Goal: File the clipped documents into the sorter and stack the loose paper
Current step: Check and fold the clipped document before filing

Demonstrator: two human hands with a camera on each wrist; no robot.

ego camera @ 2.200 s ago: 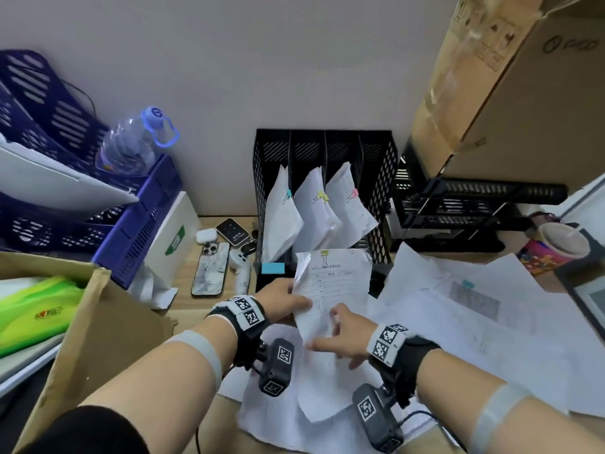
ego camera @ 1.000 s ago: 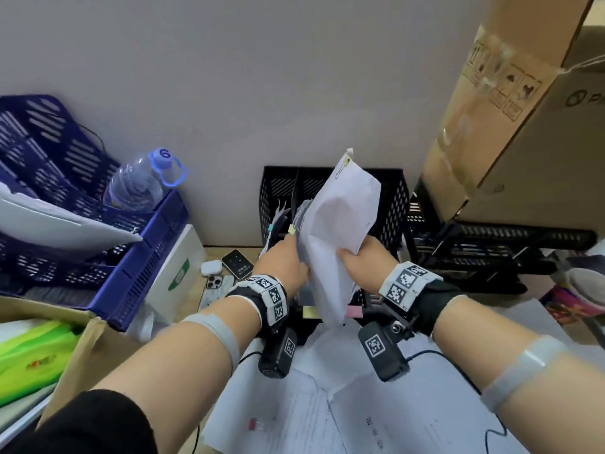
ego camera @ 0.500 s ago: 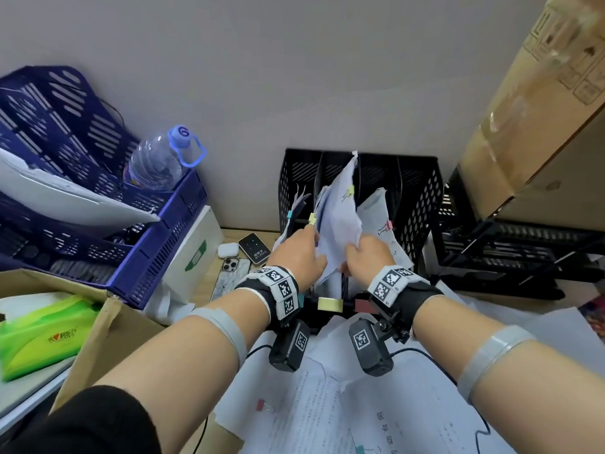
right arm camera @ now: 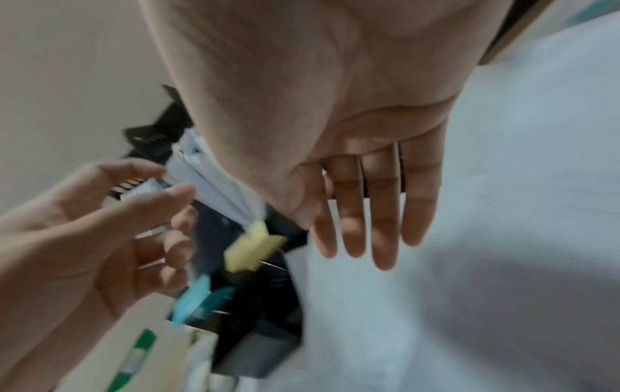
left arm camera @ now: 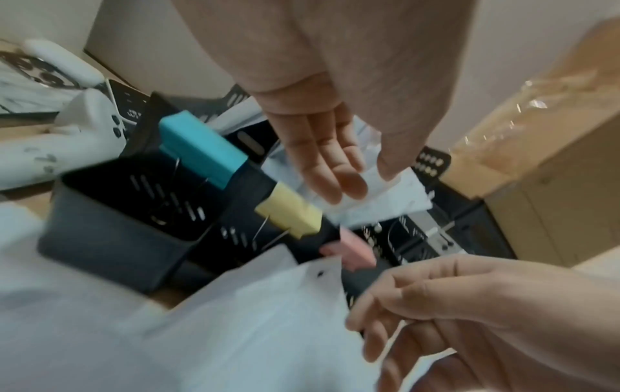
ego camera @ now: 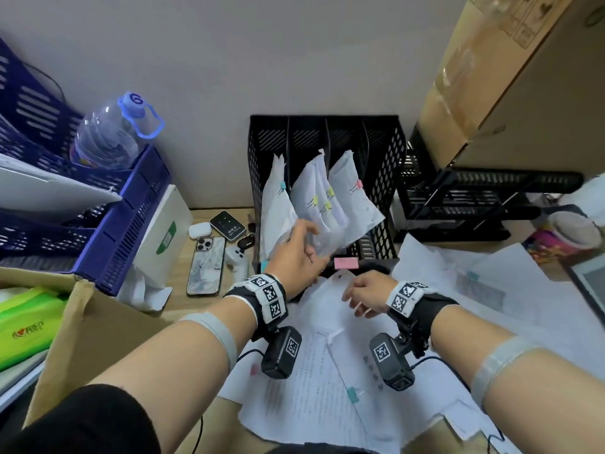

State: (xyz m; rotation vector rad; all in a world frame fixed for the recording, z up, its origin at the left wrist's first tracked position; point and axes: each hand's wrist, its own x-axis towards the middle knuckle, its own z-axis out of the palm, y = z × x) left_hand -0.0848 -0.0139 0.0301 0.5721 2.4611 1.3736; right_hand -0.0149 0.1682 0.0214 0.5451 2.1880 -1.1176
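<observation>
The black mesh sorter (ego camera: 386,165) stands against the wall with clipped documents leaning in its slots: a blue-clipped one (ego camera: 276,208) on the left, yellow-clipped ones (ego camera: 316,204) in the middle, a pink-clipped one (ego camera: 355,198) on the right. My left hand (ego camera: 311,247) hovers at their lower edges with relaxed fingers (left arm camera: 328,169), holding nothing. My right hand (ego camera: 355,294) hangs over the loose paper (ego camera: 327,371) before the sorter, its fingers (right arm camera: 369,212) straight and empty. Blue (left arm camera: 201,148), yellow (left arm camera: 288,214) and pink (left arm camera: 352,249) tags mark the sorter's front edge.
White sheets cover the table's near and right side, some bearing a teal clip (ego camera: 352,394). Left of the sorter lie a phone (ego camera: 206,265) and small gadgets. Blue trays (ego camera: 98,204) with a water bottle (ego camera: 108,132) stand left; a black rack (ego camera: 474,198) and cardboard box (ego camera: 507,77) stand right.
The yellow-clipped document that both hands held went into the sorter's middle slot. Both hands have let go and pulled back; the right hand has dropped to the loose paper.
</observation>
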